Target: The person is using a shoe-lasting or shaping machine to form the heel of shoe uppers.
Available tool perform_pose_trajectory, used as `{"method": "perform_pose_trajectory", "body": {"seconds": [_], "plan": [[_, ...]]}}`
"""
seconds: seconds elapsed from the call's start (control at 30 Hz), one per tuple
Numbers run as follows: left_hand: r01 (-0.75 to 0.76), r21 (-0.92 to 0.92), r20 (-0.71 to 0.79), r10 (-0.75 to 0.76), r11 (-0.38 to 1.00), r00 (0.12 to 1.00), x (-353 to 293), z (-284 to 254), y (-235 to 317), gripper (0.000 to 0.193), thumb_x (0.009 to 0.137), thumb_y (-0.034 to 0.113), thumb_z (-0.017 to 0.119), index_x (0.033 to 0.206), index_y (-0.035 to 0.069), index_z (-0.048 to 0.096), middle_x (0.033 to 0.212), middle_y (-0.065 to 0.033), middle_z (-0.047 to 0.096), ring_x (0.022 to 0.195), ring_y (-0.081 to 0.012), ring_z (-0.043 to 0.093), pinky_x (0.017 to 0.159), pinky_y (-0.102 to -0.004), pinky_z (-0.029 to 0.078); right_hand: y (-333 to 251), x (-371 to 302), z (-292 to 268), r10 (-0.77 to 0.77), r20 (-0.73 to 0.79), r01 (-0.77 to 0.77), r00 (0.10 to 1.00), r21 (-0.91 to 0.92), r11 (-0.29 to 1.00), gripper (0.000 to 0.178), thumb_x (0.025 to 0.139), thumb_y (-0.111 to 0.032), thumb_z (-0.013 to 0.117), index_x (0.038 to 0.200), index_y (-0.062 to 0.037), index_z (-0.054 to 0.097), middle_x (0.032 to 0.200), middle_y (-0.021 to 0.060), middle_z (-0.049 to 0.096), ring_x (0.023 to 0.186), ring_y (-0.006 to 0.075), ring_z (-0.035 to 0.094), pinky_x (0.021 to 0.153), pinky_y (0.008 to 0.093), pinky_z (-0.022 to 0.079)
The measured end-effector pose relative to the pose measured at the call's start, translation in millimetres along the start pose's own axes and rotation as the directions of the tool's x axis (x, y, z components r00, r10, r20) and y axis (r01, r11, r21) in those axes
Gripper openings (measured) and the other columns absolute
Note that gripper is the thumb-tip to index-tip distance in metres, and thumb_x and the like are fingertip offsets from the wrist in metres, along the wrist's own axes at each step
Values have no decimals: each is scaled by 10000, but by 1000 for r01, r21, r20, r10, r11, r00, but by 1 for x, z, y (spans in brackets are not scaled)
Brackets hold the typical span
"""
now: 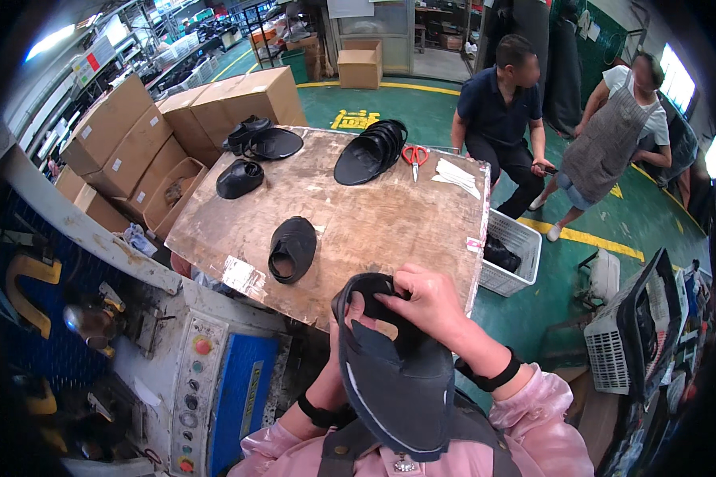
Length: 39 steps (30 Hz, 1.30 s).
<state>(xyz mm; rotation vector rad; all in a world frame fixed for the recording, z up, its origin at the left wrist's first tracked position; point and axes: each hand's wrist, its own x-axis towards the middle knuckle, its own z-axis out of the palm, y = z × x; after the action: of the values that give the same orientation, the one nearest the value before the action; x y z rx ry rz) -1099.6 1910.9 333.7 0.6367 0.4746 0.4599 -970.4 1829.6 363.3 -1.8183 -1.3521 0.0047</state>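
Close in front of my chest is a black shoe upper [398,389], tilted, with its opening at the far end. My right hand [431,300] pinches the rim of that opening, fingers bent over the edge. My left hand [355,308] grips the left side of the rim, its thumb inside and most of the other fingers hidden behind the material. Beyond them on the worn wooden table [374,226] sits another black shoe upper [293,248]. One more black upper [239,180] lies at the table's far left, beside a few black shoe pieces [269,143].
At the table's far side are nested black uppers [370,153], red-handled scissors [415,161] and white strips [457,176]. A machine control panel [191,389] stands near left, with cardboard boxes [127,143] behind. Right are a white crate [521,274] and two people [501,103].
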Motion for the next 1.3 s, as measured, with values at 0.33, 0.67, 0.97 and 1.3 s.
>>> {"method": "perform_pose_trajectory", "body": {"seconds": [0.33,0.67,0.97,1.3], "plan": [[-91,157,-84,105,983,991,-9,-5,22,190,903,211,610,988,41,600,887,-32,607,811,-128,581,721,-286,481,-16,17,1,28,205,-36,978,35,999,334,706,-241,774,808,-76,501,649,90,574,585,267,605,515,345,451],[-377,89,-313,386,922,868,1,-17,-3,157,951,164,522,1057,53,553,989,-62,605,915,-169,596,783,-319,513,-38,15,26,-30,126,22,992,68,997,222,769,-175,653,907,-94,500,673,78,614,595,282,628,487,387,470],[-543,-195,196,575,817,794,13,-59,6,101,881,83,607,979,69,629,937,-70,641,885,-201,599,785,-325,486,-65,21,22,-227,87,222,970,58,973,216,758,-106,682,880,-63,509,679,82,608,634,243,638,516,340,477],[-521,-99,-280,478,848,832,-18,-49,19,91,894,93,594,980,81,622,951,-70,644,897,-186,606,807,-338,501,-66,29,45,-83,183,38,980,234,971,245,781,-172,674,937,-77,510,683,86,612,620,283,628,512,375,464]]}}
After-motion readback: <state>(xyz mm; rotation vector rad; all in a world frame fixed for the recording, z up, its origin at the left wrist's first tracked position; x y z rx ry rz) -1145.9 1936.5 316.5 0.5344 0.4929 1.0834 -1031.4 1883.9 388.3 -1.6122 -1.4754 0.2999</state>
